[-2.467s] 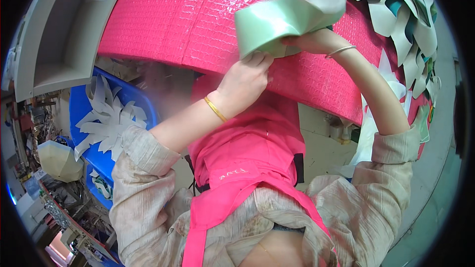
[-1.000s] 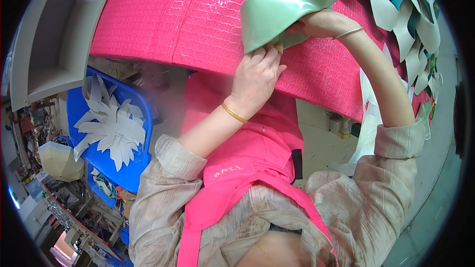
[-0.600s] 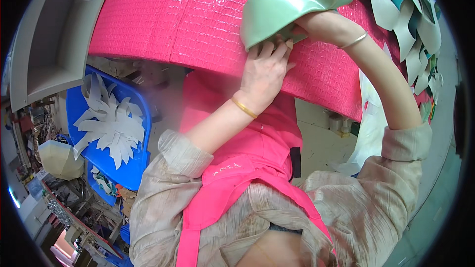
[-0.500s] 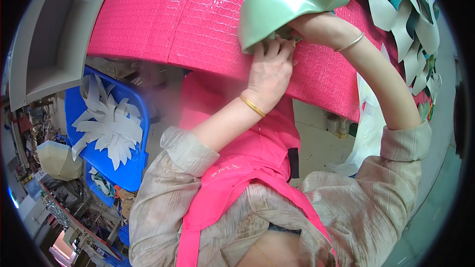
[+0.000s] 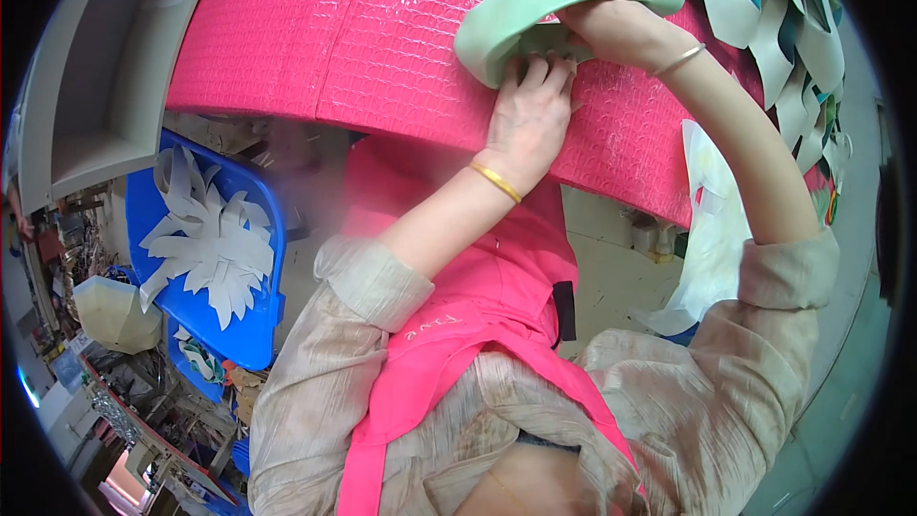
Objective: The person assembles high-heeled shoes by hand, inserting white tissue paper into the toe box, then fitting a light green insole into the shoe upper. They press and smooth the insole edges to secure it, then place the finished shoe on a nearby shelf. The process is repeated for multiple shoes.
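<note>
A pale green leather-like piece (image 5: 530, 5) stands curled up over the pink table cover, its smooth face outward and one end flopping to the far right. My left hand (image 5: 535, 110), with a gold bangle at the wrist, has its bent fingers pressed at the near lower edge of the piece. From the right, my right hand (image 5: 626, 33) reaches into the curl, a silver bangle on its wrist. Its fingers are partly hidden inside, close to the left fingertips. Both hands are closed on the piece.
Pink quilted shiny sheeting (image 5: 401, 48) covers the table. Several similar pale green pieces (image 5: 764, 38) overlap at the far right. A blue bin (image 5: 272, 268) at left holds white cut strips (image 5: 215, 248). A grey open box (image 5: 95, 86) stands far left; whitish sheet material (image 5: 712, 229) hangs at right.
The green piece has tipped over and lowered, showing more of its inner side. Both hands have stayed at its near edge, with the left shifting slightly.
</note>
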`<state>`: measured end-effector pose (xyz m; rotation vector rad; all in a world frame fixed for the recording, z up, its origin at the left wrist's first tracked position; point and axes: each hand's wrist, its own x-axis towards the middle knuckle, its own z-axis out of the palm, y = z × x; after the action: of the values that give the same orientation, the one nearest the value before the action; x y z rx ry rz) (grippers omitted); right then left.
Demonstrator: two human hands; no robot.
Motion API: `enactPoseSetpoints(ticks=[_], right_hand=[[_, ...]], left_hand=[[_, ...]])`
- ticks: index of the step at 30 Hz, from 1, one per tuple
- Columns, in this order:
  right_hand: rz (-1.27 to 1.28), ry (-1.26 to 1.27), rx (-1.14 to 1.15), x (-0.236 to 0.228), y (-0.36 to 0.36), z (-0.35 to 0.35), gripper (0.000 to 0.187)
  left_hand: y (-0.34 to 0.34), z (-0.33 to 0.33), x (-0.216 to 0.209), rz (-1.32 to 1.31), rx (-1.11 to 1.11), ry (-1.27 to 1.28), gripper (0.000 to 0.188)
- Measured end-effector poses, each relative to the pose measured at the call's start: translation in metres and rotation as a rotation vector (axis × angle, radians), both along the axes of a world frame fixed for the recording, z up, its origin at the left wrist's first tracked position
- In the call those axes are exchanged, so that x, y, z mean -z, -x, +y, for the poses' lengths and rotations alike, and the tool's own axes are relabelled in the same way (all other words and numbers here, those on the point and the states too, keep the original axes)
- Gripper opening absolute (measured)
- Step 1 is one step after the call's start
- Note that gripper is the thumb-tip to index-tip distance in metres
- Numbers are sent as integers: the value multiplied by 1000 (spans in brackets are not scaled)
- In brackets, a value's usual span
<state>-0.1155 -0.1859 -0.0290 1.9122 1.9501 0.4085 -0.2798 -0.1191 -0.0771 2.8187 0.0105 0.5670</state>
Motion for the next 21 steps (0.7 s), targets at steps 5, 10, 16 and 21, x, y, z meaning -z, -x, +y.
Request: enactPoseSetpoints(ticks=[5,10,16,21], right_hand=[[60,77,22,-4,-5,-3,22],[-5,266,230,3,-6,2,19],[-204,-94,-77,-1,-3,-11,30],[594,-188,223,-15,45,-34,38]], left_hand=[[-8,-9,-5,45,-24,-242,41],[-10,-10,6,5,-49,-65,46],[-21,-29,-2,58,-118,-125,55],[-9,-18,3,40,-11,-86,53]])
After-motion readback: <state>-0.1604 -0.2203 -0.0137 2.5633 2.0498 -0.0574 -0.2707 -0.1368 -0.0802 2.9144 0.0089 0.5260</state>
